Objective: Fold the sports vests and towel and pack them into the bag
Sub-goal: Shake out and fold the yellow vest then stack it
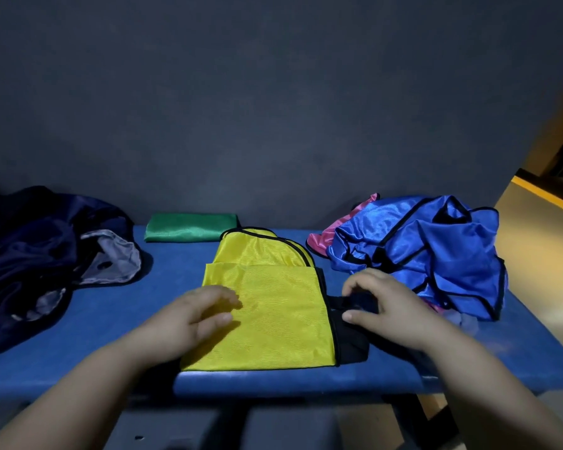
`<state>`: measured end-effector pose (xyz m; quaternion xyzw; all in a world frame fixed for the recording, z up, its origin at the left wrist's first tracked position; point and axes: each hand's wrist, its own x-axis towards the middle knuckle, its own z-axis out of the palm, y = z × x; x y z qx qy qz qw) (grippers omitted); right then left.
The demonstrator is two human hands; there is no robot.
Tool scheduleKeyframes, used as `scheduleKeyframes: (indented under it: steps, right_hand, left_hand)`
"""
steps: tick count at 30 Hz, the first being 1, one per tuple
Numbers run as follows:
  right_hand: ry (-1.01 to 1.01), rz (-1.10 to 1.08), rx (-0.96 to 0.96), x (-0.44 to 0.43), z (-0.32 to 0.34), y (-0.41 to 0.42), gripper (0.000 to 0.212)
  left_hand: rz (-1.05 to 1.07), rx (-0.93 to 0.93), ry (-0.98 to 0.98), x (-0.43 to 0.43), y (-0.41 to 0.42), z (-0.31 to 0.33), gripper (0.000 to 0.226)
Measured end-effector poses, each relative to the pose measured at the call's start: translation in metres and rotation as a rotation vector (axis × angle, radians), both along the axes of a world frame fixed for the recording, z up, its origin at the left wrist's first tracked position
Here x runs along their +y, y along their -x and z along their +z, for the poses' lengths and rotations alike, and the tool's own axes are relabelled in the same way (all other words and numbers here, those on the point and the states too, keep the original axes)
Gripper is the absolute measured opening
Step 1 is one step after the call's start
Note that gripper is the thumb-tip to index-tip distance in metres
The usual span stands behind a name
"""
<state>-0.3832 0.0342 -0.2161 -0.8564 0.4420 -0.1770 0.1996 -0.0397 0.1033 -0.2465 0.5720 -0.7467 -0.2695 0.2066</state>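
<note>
A yellow sports vest (273, 306) with black trim lies partly folded on the blue bench (111, 336), its lower half doubled over. My left hand (199, 316) rests on its left side with relaxed fingers. My right hand (381, 303) has its fingers curled over a dark piece of fabric (351, 345) at the vest's right edge. A folded green vest (190, 227) sits at the back. A crumpled blue vest (433, 251) lies on the right over a pink vest (335, 232). The dark navy bag (39, 254) slumps open at the left.
A dark grey wall stands right behind the bench. The bench's front edge runs just below the yellow vest. At the far right a lit yellowish floor and a step show. Bare blue bench surface lies between the bag and the yellow vest.
</note>
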Motion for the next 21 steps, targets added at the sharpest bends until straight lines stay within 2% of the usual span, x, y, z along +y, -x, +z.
scheduleKeyframes:
  steps: [2,5,8,12,15,18,19,21]
  right_hand:
    - [-0.072,0.127,-0.050,0.004,0.000,-0.006,0.043]
    - [-0.193,0.227,0.101,0.006,-0.010,-0.012,0.065]
    - [-0.178,0.218,0.217,0.006,-0.019,-0.016,0.074]
    - [-0.121,0.182,0.175,0.005,-0.022,-0.018,0.062]
    - [-0.088,0.158,0.078,0.005,-0.028,-0.018,0.050]
    - [-0.027,0.134,0.025,0.002,-0.030,-0.020,0.049]
    - [-0.014,0.130,0.007,0.001,-0.031,-0.021,0.048]
    - [-0.030,0.120,-0.055,0.001,-0.029,-0.023,0.040]
  left_hand:
    - [0.064,-0.021,-0.016,-0.001,-0.018,0.008,0.017]
    - [0.003,-0.099,-0.129,0.002,-0.038,0.010,0.040]
    - [-0.012,-0.121,-0.174,0.001,-0.045,0.007,0.054]
    - [-0.005,0.004,-0.120,-0.001,-0.046,0.002,0.061]
    - [0.034,0.085,-0.060,-0.002,-0.043,-0.006,0.049]
    - [0.051,0.098,0.052,-0.002,-0.037,-0.010,0.054]
    - [0.057,0.100,0.084,-0.002,-0.034,-0.010,0.052]
    - [0.076,0.127,0.104,-0.001,-0.028,-0.007,0.035]
